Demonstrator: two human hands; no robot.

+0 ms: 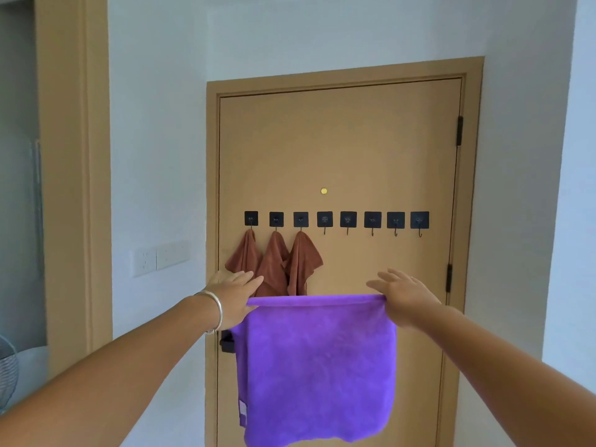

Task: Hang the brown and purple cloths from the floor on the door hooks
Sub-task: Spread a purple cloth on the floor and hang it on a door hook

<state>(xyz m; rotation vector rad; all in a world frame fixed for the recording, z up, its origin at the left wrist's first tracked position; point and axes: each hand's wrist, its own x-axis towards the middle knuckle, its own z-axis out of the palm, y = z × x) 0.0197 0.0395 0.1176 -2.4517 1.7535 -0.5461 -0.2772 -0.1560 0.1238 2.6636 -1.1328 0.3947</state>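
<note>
Left hand (233,300) pinches the purple cloth's (317,369) top left corner, fingers stretched forward over the edge. Cloth stretched taut between both hands, hanging flat in front of the door (338,150), below the hook row. Three brown cloths (274,262) hang from the three leftmost hooks (335,220), just behind and above the left hand. Five hooks to the right are bare. Right hand (403,295) grips the top right corner, fingers likewise extended.

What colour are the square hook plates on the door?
Black hook plates, clearest in the head view.
</note>
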